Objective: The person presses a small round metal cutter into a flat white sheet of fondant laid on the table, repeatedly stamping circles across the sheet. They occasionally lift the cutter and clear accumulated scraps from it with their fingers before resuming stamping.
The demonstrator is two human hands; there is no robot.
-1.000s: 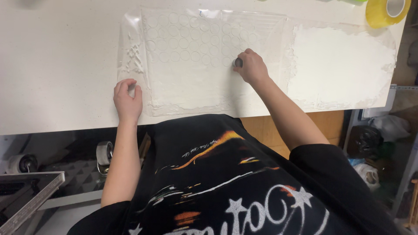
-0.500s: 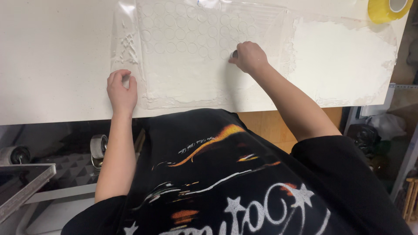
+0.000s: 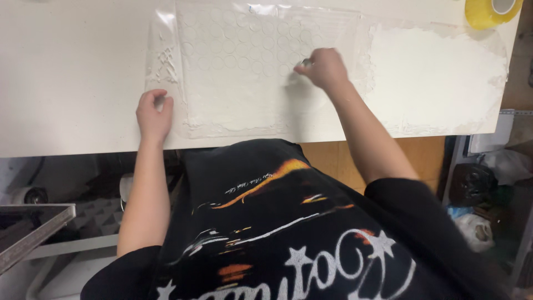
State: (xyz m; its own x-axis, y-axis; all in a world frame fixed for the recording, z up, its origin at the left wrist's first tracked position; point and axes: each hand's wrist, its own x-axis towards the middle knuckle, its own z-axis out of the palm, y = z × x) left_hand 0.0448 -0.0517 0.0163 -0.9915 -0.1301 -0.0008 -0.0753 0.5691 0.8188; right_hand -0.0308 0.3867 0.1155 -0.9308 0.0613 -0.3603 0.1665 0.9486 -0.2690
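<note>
Head view: a white table [image 3: 66, 78] fills the upper part of the frame, its near edge running just above the person's black printed shirt [image 3: 266, 222]. On the table, close to the near edge and about midway along it, lies a white sheet embossed with rows of circles [image 3: 244, 72], covered by a clear plastic film [image 3: 166, 33] whose wrinkled margin shows along the sheet's left side and far edge.

The left hand [image 3: 154, 114] rests flat at the sheet's near left corner, just inside the table's near edge. Its fingers are curled loosely, the tips pressing down on the film and the sheet's border; it grips nothing.

The right hand [image 3: 325, 69] is over the right part of the sheet, further from the near edge. Its fingers are closed together around a small greyish tool [image 3: 305, 63], only the tip of which shows beyond the thumb and forefinger; the tip touches the sheet among the circles. The hand is slightly blurred, so what sort of tool it is I cannot tell.

To the right of the sheet, touching its right side, a rough patch of white paste or plaster [image 3: 438, 78] spreads toward the table's right edge. A roll of yellow tape [image 3: 491, 11] sits at the far right corner, partly cut off by the frame.
</note>
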